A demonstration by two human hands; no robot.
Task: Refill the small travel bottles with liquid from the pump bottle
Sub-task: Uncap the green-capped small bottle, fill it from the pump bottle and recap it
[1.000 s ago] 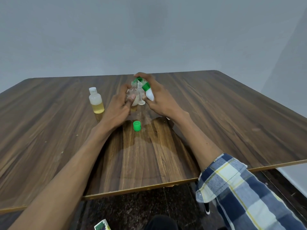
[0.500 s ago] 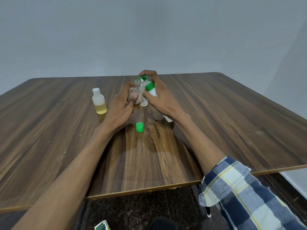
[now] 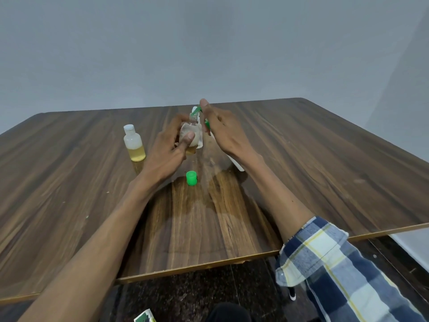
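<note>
Head view showing the left hand (image 3: 170, 151) gripping an uncapped travel bottle (image 3: 190, 133) beneath the pump bottle (image 3: 235, 162) nozzle, which the right hand (image 3: 222, 131), fingers extended, is pressing; misalignment at the narrow neck is risking spillage.

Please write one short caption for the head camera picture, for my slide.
Left hand holds an open travel bottle under the green pump nozzle pressed by right hand; green cap on table.
</note>
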